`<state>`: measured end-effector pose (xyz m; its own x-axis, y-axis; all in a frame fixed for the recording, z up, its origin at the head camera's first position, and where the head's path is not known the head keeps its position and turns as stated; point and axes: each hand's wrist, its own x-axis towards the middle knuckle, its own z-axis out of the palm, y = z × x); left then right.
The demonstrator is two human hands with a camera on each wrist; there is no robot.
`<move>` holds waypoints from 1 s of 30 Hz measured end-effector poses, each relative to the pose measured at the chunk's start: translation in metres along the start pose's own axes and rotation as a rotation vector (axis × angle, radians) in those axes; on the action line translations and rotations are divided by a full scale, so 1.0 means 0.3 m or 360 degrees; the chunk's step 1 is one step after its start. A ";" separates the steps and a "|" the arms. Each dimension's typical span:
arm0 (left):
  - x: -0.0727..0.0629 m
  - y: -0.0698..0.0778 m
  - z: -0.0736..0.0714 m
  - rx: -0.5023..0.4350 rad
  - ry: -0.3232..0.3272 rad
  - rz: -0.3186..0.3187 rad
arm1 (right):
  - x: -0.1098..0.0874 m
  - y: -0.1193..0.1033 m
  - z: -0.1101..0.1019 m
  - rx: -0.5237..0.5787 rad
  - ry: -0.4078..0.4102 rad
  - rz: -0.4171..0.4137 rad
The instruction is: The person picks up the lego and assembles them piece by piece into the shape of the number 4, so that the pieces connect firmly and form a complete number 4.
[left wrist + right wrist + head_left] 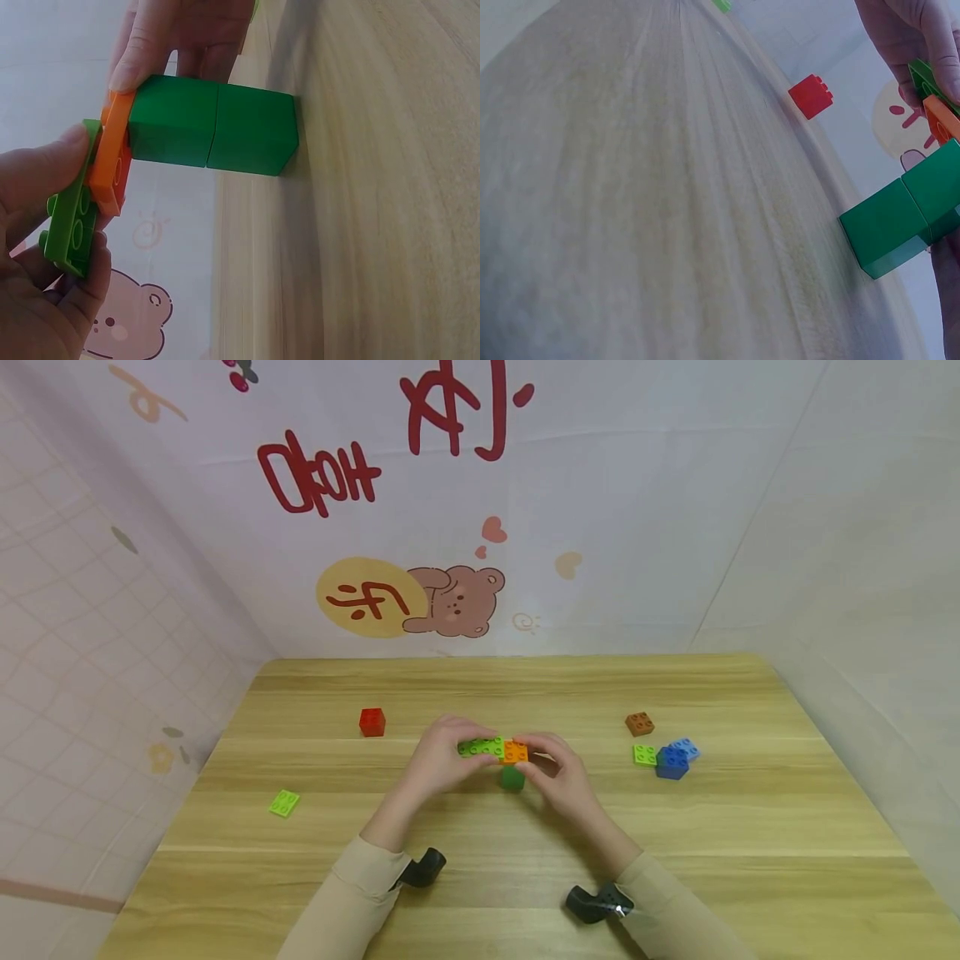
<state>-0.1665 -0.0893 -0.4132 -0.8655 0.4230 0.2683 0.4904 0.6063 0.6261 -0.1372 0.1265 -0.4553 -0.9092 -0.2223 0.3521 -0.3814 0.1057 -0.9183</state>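
Observation:
In the middle of the table two dark green blocks [214, 126] stand stacked in a short tower. On top lies a thin orange brick [112, 154], which juts out past one side of the tower. My left hand [442, 756] pinches a thin light green brick [73, 210] between thumb and fingers, and one end of it overlaps the orange brick from above. From the other side my right hand [561, 774] grips the orange brick, its thumb at the seam above the upper dark green block.
A red block [372, 722] stands at the back left, a lime brick [284, 803] nearer on the left. To the right are a brown brick [640, 724], another lime brick [644, 755], a dark blue block [672, 763] and a light blue brick [686, 747]. A cloth wall [600, 610] rises behind.

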 end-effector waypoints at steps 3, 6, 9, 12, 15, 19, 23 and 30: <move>0.001 0.001 0.000 0.0003 -0.0003 -0.0018 | 0.000 0.001 0.000 -0.0001 0.0003 0.0006; 0.002 0.001 0.000 0.0000 -0.0005 -0.0031 | 0.000 0.002 0.000 0.0001 0.0002 0.0002; 0.003 0.003 -0.001 -0.0003 -0.0012 -0.0042 | 0.000 0.003 0.000 0.0000 0.0002 -0.0002; 0.004 0.006 -0.002 -0.0008 -0.0020 -0.0051 | 0.002 0.002 0.000 -0.0004 0.0004 -0.0008; 0.005 0.010 -0.005 -0.0013 -0.0026 -0.0065 | 0.003 0.001 0.000 -0.0003 0.0007 -0.0010; 0.004 0.009 -0.004 -0.0022 -0.0029 -0.0088 | 0.003 0.001 0.001 0.0007 0.0006 -0.0002; 0.005 0.005 -0.001 -0.0037 -0.0032 -0.0116 | 0.002 0.000 0.001 0.0015 0.0004 -0.0001; 0.007 0.003 0.002 -0.0122 -0.0040 -0.0186 | 0.002 0.003 0.001 0.0031 0.0009 -0.0022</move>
<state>-0.1678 -0.0874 -0.4126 -0.9130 0.3697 0.1723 0.3761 0.5995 0.7065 -0.1382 0.1261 -0.4561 -0.9049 -0.2182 0.3655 -0.3905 0.0837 -0.9168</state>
